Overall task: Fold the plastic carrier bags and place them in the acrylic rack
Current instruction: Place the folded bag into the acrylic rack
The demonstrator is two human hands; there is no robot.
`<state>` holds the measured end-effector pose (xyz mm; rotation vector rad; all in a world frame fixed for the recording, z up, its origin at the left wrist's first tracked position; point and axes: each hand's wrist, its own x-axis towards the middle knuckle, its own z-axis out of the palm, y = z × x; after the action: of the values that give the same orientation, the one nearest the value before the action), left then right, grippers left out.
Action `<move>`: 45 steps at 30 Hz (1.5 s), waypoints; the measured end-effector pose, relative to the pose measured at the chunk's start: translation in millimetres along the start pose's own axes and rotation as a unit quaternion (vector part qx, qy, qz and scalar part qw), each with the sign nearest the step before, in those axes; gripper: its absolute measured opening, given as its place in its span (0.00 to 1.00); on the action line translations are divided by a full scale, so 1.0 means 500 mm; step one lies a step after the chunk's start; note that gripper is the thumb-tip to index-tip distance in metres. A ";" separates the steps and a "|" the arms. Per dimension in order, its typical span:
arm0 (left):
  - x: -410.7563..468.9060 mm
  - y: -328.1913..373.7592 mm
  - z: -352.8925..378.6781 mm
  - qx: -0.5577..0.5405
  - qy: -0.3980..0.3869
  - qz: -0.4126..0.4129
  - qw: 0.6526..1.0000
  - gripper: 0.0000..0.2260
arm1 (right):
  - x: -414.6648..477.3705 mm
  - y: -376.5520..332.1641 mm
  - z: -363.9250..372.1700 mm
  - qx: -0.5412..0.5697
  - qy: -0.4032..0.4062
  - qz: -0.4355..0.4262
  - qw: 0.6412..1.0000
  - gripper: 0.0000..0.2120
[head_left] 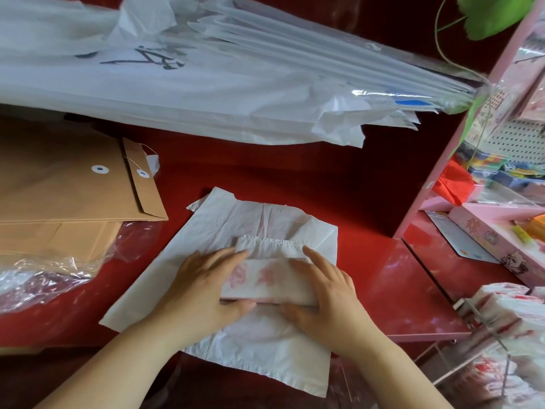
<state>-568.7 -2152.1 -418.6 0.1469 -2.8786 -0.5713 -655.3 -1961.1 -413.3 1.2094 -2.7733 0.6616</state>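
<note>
Far left of the half-folded white plastic carrier bag with pink print (269,280): stack of brown paper string-tie envelopes (67,196), part lying on crinkled clear plastic wrap (44,278). Beyond the bag, up-frame: large bundle of flat white plastic bags (177,93) with black lettering. Left hand (203,284) at the bag's left end, fingers laid over the top, thumb tucked at the near edge, pinching the fold. The bag rests on a flat white plastic sheet-like bag (265,349) spread on the glossy red table (413,293). Right hand (327,290) grips the bag's right end the same way, fingers on top, thumb under the near edge. Right of the bag, well apart: clear acrylic rack (483,323) holding folded white-and-red bags (501,293).
</note>
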 end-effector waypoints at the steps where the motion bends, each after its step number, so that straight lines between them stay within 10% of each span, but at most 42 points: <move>1: 0.001 0.002 -0.003 -0.023 0.004 0.011 1.000 0.42 | -0.001 0.002 0.000 -0.009 -0.006 -0.012 1.000 0.45; 6: -0.003 0.012 0.003 -0.096 -0.017 0.049 0.994 0.30 | -0.002 0.008 -0.001 0.039 -0.010 -0.028 0.999 0.40; 13: 0.000 0.021 0.002 -0.028 -0.024 0.060 0.998 0.38 | -0.014 0.002 -0.004 0.053 0.085 -0.034 0.994 0.42; 16: 0.002 0.023 0.001 0.011 -0.035 0.069 0.997 0.39 | -0.013 0.016 -0.042 0.102 0.141 0.044 0.984 0.24; 22: -0.003 0.035 0.001 -0.023 -0.086 0.084 0.993 0.31 | -0.015 0.037 -0.040 0.096 0.011 0.034 0.995 0.12; 30: 0.004 0.056 0.012 -0.039 -0.086 0.104 0.990 0.41 | -0.032 0.039 -0.041 0.037 -0.042 -0.026 0.998 0.43; 37: -0.001 0.063 0.000 -0.090 -0.092 0.091 0.987 0.31 | -0.038 0.048 -0.022 -0.046 0.091 -0.114 0.988 0.21; 45: 0.007 0.040 0.008 -0.282 0.064 -0.033 0.957 0.19 | -0.032 0.045 -0.040 0.276 0.126 0.068 0.950 0.15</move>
<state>-574.3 -2132.5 -414.0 0.1794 -2.4753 -1.3100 -662.4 -1928.5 -406.9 0.9039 -2.5429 1.5619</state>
